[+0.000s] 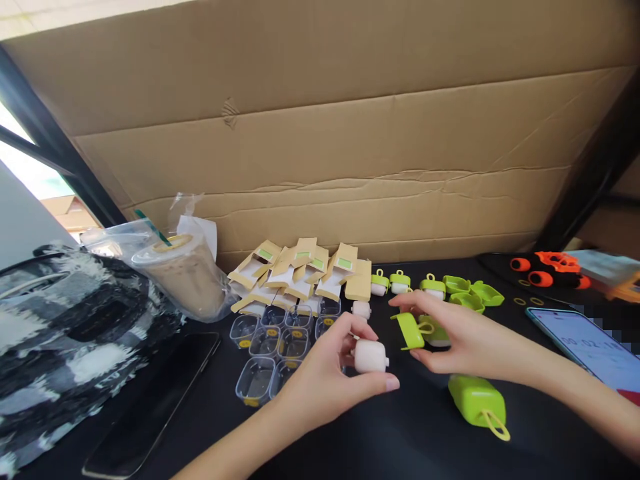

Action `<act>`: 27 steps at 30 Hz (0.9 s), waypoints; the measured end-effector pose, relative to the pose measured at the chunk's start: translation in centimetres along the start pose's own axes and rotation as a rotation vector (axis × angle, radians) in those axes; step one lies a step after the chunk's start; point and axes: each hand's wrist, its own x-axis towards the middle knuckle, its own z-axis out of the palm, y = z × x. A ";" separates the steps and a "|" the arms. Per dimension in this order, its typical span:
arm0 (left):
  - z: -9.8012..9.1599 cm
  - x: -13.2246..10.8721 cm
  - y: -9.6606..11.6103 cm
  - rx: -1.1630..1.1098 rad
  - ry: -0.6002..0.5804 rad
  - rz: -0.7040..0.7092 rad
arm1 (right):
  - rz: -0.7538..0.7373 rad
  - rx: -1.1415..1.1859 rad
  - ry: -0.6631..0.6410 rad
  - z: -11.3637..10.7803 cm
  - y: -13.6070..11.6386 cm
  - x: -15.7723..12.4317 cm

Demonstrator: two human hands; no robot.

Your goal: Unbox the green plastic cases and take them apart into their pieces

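Note:
My left hand (333, 373) grips a small white rounded bottle-like piece (371, 356), its narrow tip pointing right. Facing it, my right hand (445, 330) pinches a green cap-like cover (410, 331) with a yellow loop on it. The two pieces are apart, with a short gap between them. Below my right hand lies a larger green case (479, 400) with a yellow loop. Another green piece (437, 331) is partly hidden behind my right fingers. A second white piece (361, 310) stands just beyond my left hand.
Clear plastic cups (255, 380) sit left of my hands, with folded cardboard boxes (300, 267) behind. Several white-and-green pieces (400, 281) and green parts (470, 293) line the back. A dark phone (155, 407), bagged drink (185, 273), lit phone (585, 347) and orange toy (553, 267) flank them.

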 end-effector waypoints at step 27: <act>0.4 0.4 -1.5 0.981 -0.097 0.399 | -0.067 0.117 0.211 -0.7 -1.5 -0.2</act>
